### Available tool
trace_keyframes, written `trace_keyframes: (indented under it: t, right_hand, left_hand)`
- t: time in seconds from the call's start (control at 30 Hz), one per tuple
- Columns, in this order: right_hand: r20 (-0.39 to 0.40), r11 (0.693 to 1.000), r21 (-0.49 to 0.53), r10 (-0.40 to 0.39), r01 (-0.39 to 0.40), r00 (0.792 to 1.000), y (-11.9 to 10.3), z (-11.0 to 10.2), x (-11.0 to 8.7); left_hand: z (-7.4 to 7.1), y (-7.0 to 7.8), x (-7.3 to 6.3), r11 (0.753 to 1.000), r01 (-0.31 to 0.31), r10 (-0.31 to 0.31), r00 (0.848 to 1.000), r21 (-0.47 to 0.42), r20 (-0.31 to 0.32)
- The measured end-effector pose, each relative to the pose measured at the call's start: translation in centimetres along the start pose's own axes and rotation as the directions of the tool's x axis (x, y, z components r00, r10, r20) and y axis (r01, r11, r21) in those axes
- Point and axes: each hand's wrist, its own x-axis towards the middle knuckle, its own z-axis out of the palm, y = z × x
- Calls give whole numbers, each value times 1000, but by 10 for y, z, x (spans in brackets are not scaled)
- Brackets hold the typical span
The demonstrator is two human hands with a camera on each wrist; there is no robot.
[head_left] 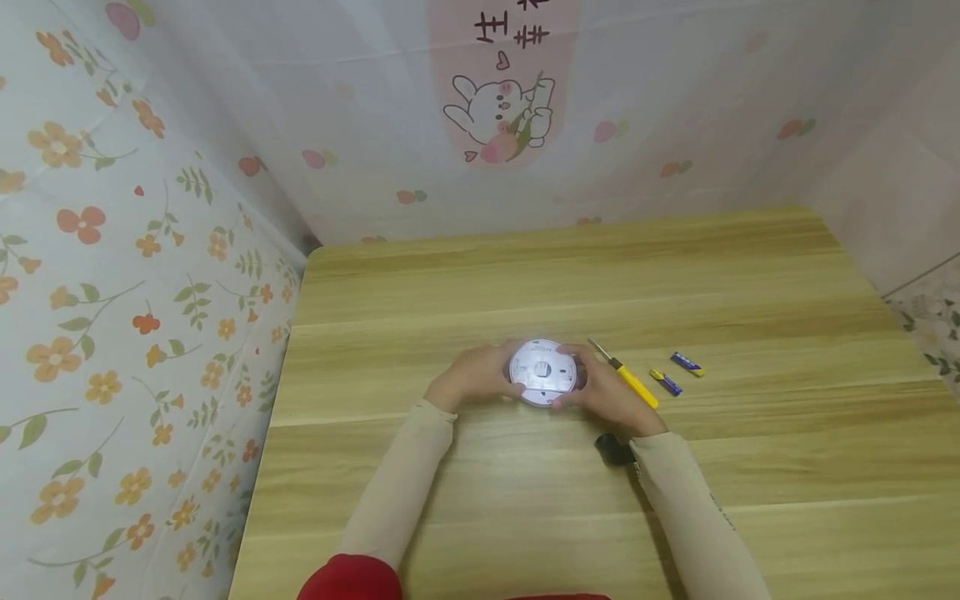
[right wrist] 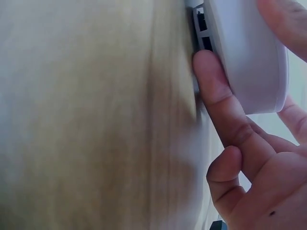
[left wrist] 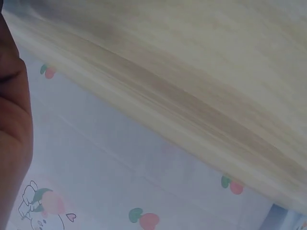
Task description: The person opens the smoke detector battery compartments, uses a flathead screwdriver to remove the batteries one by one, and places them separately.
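A round white device, which looks like a smoke alarm (head_left: 542,372), is held between both hands over the wooden table, its flat face with printed marks turned up in the head view. My left hand (head_left: 483,372) grips its left rim, and my right hand (head_left: 604,387) grips the right rim. From the right wrist, the white casing (right wrist: 249,52) shows a slotted side with dark openings, and fingers (right wrist: 225,105) lie along it. Only part of the left hand (left wrist: 14,124) enters the left wrist view, where the device is out of sight.
Just right of the right hand lies a screwdriver (head_left: 636,384) with a yellow handle. Two blue-and-yellow batteries (head_left: 687,364) (head_left: 665,382) lie farther right on the wooden table (head_left: 420,292). A black piece (head_left: 615,450) sits by the right wrist. Printed cloth (head_left: 360,108) hangs behind the table.
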Motion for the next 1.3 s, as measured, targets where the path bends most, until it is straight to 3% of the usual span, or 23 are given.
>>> trace_keyframes:
  t: [0.3,0.87,1.3]
  right_hand:
    - [-14,999,29,-23,24,1000,2,-2,1]
    - [-19,980,-190,-64,59,998,-6,-12,6]
    - [36,987,-129,-92,96,995,-8,-11,7]
  left_hand:
    - [-2,-1,1,999,-1,2,1000,-33,18]
    - [-2,1,4,998,-18,19,1000,-61,13]
    - [-3,2,3,993,-46,50,998,-109,36]
